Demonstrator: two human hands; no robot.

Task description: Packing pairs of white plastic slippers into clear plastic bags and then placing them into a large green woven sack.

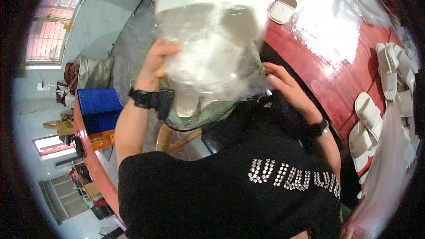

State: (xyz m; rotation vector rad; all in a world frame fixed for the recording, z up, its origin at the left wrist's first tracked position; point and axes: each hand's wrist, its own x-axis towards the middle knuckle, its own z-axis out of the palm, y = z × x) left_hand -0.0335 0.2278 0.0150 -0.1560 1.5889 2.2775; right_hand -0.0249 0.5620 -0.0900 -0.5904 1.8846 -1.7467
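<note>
A pair of white slide slippers (190, 22) in a clear plastic bag (212, 59) is held up in front of me, smeared by motion. My left hand (160, 58) grips the bag's left side, the thumb lying over the plastic. On the other side, my right hand (287, 86) has its fingers stretched out close to the bag's lower right edge; it does not visibly grip anything. Under the bag is a green mesh sack (217, 113), and a white slipper (187, 105) shows at its mouth.
The red table (327, 77) on the right bears a lone white slipper (287, 4), loose clear plastic (330, 22) and several more white slippers (368, 117). A wooden stool (179, 140) stands below the sack. A blue bin (99, 110) is at the left.
</note>
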